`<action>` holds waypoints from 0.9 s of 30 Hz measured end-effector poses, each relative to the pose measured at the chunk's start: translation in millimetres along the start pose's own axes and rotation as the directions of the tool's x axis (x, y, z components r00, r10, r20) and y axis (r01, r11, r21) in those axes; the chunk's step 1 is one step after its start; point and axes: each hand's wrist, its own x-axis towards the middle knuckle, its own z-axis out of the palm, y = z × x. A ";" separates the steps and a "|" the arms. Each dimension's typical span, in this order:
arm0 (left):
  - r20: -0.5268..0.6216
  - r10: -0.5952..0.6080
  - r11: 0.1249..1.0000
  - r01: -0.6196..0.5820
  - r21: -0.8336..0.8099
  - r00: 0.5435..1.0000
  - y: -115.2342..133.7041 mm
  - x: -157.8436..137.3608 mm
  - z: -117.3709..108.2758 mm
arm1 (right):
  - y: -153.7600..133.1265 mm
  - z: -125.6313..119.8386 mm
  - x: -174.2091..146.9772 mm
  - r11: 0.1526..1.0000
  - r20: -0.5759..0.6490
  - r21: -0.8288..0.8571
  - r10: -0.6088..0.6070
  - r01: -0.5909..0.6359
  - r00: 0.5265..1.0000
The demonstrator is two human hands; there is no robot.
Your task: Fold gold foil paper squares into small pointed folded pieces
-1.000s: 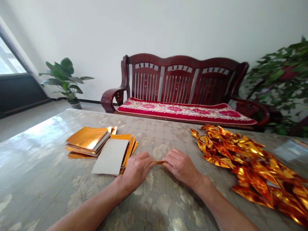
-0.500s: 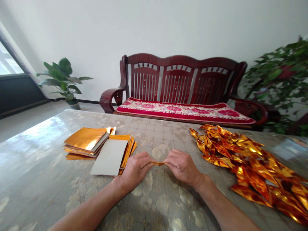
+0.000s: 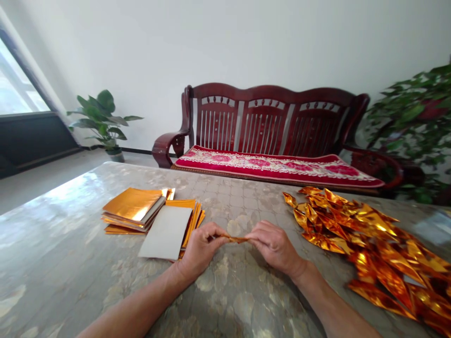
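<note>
Between my two hands, just above the table, stretches a narrow folded strip of gold foil paper (image 3: 238, 239). My left hand (image 3: 203, 246) pinches its left end between thumb and fingers. The right end is pinched by my right hand (image 3: 270, 246), whose fingers are curled in. Close behind my left hand lies a stack of foil paper sheets (image 3: 167, 232) with a pale grey back facing up. Another stack, gold side up (image 3: 132, 204), sits beside it at the left. A heap of folded gold foil pieces (image 3: 373, 244) spreads over the table right of my right hand.
The table (image 3: 81, 267) has a shiny floral cover. Beyond its far edge stands a dark red wooden bench (image 3: 268, 122) with a patterned cushion (image 3: 275, 164). Potted plants (image 3: 102, 117) flank it. A clear plastic item (image 3: 435, 227) lies at the right edge.
The whole view has shifted slightly, so things appear a little further right. Both hands keep their pinch on the foil strip, and slightly more of it shows between them.
</note>
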 end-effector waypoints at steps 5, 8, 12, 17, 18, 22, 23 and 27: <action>0.009 -0.094 0.967 0.094 -0.239 0.995 2.0 2.7 0.6 | -10.7 0.2 1.8 0.999 0.027 -0.030 -0.038 0.039 0.999; 0.067 -0.240 0.847 0.243 -0.473 0.968 1.3 4.2 3.7 | -25.4 2.4 4.1 0.998 0.048 -0.040 -0.052 0.054 0.997; 0.148 -0.326 0.633 0.332 -0.700 0.934 2.5 4.8 6.8 | -40.8 7.7 6.2 0.985 0.098 0.160 -0.081 0.065 0.992; 0.367 -0.205 0.397 0.420 -0.816 0.907 12.0 -2.0 7.0 | -41.0 16.8 8.5 0.962 -0.101 0.262 0.109 -0.080 0.989; 0.428 -0.187 0.331 0.467 -0.820 0.884 14.3 -4.1 6.9 | -40.8 18.2 9.5 0.959 -0.147 0.264 0.150 -0.107 0.978; 0.595 -0.131 0.054 0.605 -0.795 0.793 19.5 -10.2 6.0 | -46.7 21.2 16.0 0.942 -0.226 0.310 0.207 -0.131 0.952; 0.618 -0.117 0.001 0.622 -0.783 0.778 19.4 -10.9 5.7 | -49.5 21.4 17.7 0.938 -0.229 0.321 0.212 -0.132 0.950; 0.660 -0.114 -0.141 0.645 -0.751 0.743 16.4 -12.4 4.9 | -58.9 22.1 23.4 0.914 -0.211 0.366 0.263 -0.174 0.942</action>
